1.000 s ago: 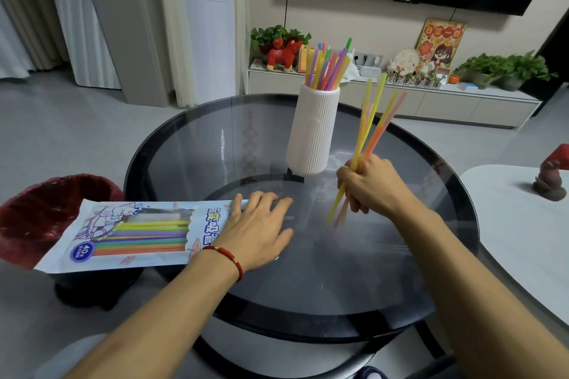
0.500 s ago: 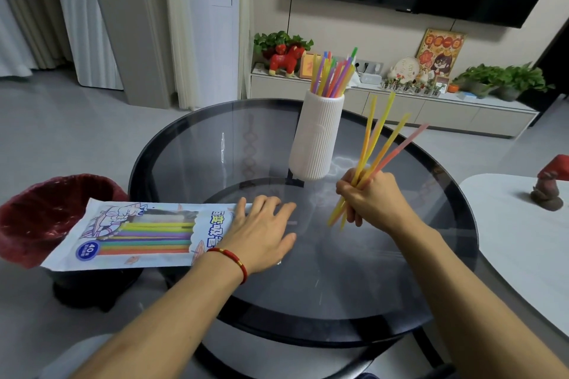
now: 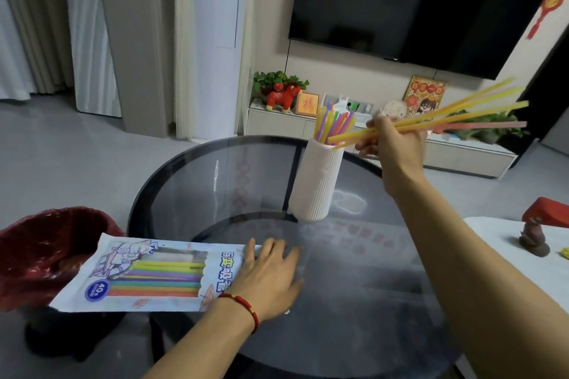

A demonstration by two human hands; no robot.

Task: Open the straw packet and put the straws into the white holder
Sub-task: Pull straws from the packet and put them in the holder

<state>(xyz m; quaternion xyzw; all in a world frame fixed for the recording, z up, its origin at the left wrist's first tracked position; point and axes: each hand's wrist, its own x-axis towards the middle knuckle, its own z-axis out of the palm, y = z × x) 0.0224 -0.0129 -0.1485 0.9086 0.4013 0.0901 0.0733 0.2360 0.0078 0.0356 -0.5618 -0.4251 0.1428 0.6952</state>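
The white ribbed holder [image 3: 317, 181] stands upright on the round glass table [image 3: 191, 181], with several coloured straws sticking out of its top. My right hand [image 3: 392, 140] is raised beside the holder's rim and grips a bundle of yellow, orange and pink straws [image 3: 455, 115]. The bundle lies almost level, its left ends at the holder's mouth and its long ends pointing right. The straw packet [image 3: 147, 274] lies flat at the table's left edge, with coloured straws showing through its window. My left hand [image 3: 271, 277] rests flat on the packet's right end, fingers spread.
A bin with a dark red liner [image 3: 46, 252] stands on the floor left of the table, under the packet's overhang. A white side table [image 3: 508, 258] with a red figurine [image 3: 537, 231] is at the right. A low cabinet [image 3: 474, 157] with plants and ornaments runs along the far wall.
My right hand has risen from table height to the holder's rim and tipped the straw bundle from upright to nearly level. My left hand has stayed on the packet.
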